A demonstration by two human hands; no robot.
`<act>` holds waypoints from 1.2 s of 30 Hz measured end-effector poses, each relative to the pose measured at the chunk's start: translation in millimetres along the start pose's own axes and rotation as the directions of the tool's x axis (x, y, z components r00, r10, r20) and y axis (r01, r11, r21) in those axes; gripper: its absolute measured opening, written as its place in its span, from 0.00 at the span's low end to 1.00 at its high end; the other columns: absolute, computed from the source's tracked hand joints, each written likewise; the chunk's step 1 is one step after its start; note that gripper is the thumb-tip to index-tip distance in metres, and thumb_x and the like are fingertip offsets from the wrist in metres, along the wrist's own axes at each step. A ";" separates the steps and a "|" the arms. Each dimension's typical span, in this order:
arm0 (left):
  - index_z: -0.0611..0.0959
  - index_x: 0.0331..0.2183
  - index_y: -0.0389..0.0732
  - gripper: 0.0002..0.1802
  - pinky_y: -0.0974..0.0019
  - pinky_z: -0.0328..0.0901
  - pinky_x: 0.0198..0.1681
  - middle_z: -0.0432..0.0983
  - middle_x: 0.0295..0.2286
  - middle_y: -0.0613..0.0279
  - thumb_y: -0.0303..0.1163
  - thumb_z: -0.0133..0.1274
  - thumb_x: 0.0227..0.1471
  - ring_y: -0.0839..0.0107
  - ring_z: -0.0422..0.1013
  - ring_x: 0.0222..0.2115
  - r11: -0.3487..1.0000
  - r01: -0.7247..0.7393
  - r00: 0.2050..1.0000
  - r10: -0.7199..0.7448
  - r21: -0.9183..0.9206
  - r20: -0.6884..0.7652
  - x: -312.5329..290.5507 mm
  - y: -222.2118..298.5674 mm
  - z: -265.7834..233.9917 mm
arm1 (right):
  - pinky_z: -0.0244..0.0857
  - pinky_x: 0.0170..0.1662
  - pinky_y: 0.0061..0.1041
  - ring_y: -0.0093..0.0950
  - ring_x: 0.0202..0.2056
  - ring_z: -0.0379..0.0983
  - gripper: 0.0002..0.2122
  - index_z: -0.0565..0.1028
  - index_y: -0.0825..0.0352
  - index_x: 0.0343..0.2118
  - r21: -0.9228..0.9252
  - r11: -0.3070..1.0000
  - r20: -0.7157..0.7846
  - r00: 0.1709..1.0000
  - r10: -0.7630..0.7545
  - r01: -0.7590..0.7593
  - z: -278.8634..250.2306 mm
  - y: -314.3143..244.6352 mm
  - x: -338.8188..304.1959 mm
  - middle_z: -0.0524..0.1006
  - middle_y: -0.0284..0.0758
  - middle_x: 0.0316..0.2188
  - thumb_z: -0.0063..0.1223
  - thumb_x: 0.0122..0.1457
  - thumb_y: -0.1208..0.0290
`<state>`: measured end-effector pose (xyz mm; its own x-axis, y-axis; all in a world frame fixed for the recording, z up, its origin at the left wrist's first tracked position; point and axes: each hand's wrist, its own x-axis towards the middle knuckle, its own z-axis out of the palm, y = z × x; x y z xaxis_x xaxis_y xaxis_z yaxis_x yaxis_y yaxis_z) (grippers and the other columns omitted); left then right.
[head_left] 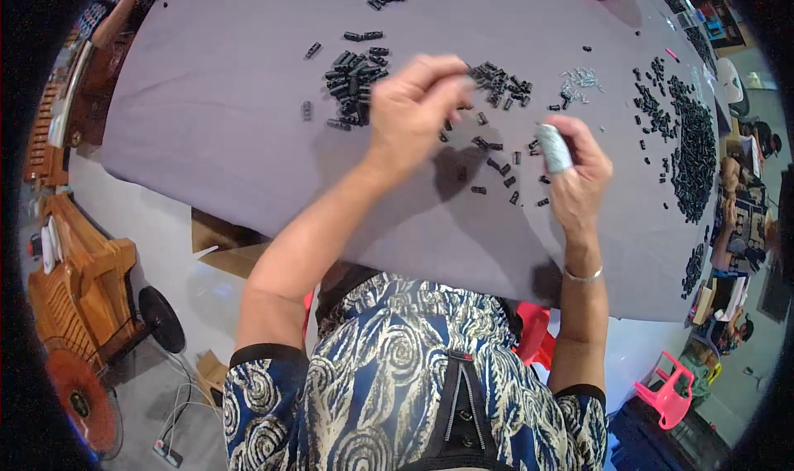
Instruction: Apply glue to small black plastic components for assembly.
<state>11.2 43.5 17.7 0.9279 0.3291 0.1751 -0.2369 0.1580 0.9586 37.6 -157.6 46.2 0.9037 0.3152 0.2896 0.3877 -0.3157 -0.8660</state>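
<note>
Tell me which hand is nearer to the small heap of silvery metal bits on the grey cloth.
Right. The right hand is just below the small heap of silvery metal bits, apart from it. The left hand is farther off, to the heap's left.

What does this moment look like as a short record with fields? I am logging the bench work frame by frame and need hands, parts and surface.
surface: table under a grey cloth
left hand: raised over the cloth, fingertips pinched together; whether a part sits in the grip cannot be told
right hand: thumb wrapped in a pale finger cover, silver bracelet on the wrist; grip contents unclear
near the hands: scattered small black cylinders
piles: black pile beyond the left hand, large black heap at right, small silvery parts
</note>
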 end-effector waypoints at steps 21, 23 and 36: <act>0.80 0.34 0.34 0.07 0.79 0.63 0.22 0.71 0.27 0.68 0.23 0.54 0.51 0.82 0.69 0.24 0.982 -0.187 0.954 0.190 0.036 -0.232 20.5 -7.5 -23.0 | 0.64 0.39 0.33 0.36 0.36 0.67 0.09 0.75 0.66 0.30 -0.372 0.840 0.348 0.899 -0.267 0.394 41.5 31.1 28.0 0.71 0.35 0.29 0.53 0.42 0.83; 0.79 0.36 0.33 0.08 0.78 0.64 0.23 0.72 0.26 0.66 0.22 0.54 0.50 0.80 0.69 0.24 0.990 -0.135 0.969 0.138 0.029 -0.207 16.7 -5.7 -18.6 | 0.63 0.37 0.32 0.36 0.34 0.67 0.07 0.75 0.66 0.29 -0.409 0.850 0.297 0.929 -0.221 0.333 24.5 36.8 22.8 0.72 0.35 0.28 0.54 0.45 0.81; 0.80 0.34 0.33 0.07 0.81 0.64 0.22 0.71 0.26 0.68 0.22 0.54 0.49 0.83 0.70 0.24 0.983 0.020 1.000 -0.024 0.183 0.017 1.0 -12.6 -1.4 | 0.63 0.32 0.12 0.13 0.29 0.68 0.04 0.76 0.68 0.34 0.192 0.969 -0.186 0.964 0.191 -0.155 -43.5 53.3 8.9 0.73 0.24 0.26 0.53 0.55 0.78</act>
<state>14.6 43.1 5.5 0.9382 0.3089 0.1559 -0.1613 -0.0083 0.9869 74.1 -210.5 20.4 0.9788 0.0769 0.1896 0.2009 -0.1834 -0.9623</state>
